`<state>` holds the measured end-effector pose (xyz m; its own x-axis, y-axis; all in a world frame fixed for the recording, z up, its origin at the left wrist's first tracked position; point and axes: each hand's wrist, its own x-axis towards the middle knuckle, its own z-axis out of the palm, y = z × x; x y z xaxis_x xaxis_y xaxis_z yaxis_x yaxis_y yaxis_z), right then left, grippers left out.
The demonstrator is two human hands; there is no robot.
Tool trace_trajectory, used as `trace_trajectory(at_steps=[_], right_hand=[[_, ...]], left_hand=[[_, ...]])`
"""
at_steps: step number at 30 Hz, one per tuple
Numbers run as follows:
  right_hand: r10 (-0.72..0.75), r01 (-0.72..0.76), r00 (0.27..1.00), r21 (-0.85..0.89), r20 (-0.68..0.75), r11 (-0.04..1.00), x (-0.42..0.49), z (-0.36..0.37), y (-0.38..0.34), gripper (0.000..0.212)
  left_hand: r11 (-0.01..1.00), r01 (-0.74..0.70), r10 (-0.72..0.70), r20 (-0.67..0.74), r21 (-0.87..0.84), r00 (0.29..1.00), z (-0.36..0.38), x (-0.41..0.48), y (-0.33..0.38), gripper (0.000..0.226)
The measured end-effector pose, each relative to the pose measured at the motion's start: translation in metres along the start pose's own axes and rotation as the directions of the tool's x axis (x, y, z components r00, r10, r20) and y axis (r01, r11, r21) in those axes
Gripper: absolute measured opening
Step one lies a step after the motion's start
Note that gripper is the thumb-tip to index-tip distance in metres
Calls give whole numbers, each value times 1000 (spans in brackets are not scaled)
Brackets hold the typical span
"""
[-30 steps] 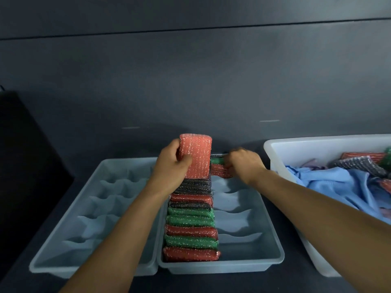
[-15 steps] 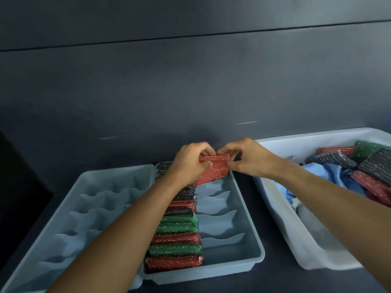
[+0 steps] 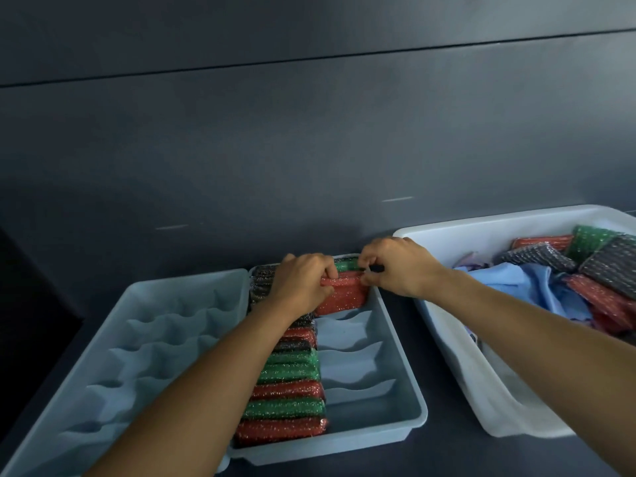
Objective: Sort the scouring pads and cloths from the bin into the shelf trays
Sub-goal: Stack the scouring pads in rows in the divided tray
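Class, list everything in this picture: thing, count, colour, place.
left tray: one, pale blue-grey, left
right tray: one, pale blue-grey, centre
row of pads: several, red, green, black, right tray's left column; arm hides some
red pad: one, red, right tray's right column, far end
green pad: one, green, behind the red pad
bin: one, white, right
cloths: blue, in the bin; count unclear
loose pads: several, red, green, black, in the bin
left hand, right hand: both pinch the red pad
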<state>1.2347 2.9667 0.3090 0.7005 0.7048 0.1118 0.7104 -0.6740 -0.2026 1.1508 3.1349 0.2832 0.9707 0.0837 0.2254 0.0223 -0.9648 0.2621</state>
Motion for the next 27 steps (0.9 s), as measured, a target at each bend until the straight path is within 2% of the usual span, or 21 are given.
trace_trajectory(at_steps=[2, 5, 9, 13, 15, 18, 21, 25, 27], right_hand=[[10, -7, 1000, 116, -28, 993, -3, -5, 9, 21], [10, 3, 998, 194, -69, 981, -13, -12, 17, 19], [11, 10, 996, 247, -84, 969, -32, -20, 28, 20], [56, -5, 989, 347, -136, 938, -53, -30, 49, 21], [138, -62, 980, 436, -146, 898, -66, -36, 70, 23], [238, -146, 961, 472, -141, 869, -89, -47, 110, 33], [331, -220, 921, 425, -205, 878, -112, -64, 157, 40], [527, -459, 795, 268, -302, 847, -134, -83, 221, 46], [611, -587, 750, 173, -253, 791, -142, -89, 243, 54]], left_hand=[[999, -4, 5, -24, 42, 1000, 4, 3, 1, 15], [995, -14, 20, -57, 98, 998, 9, 0, -1, 11], [971, 24, -28, 15, 236, 999, 8, 0, 2, 15], [966, 82, -95, 42, 246, 995, 0, 11, 20, 24], [995, 72, -69, -38, 69, 997, -1, 17, 40, 24], [964, -82, 55, -114, -251, 992, 1, 32, 89, 23], [866, -123, 133, -14, -485, 991, 11, 51, 147, 26], [698, 48, 140, 202, -714, 969, 44, 85, 210, 37], [691, 116, 122, 274, -713, 954, 66, 104, 233, 44]])
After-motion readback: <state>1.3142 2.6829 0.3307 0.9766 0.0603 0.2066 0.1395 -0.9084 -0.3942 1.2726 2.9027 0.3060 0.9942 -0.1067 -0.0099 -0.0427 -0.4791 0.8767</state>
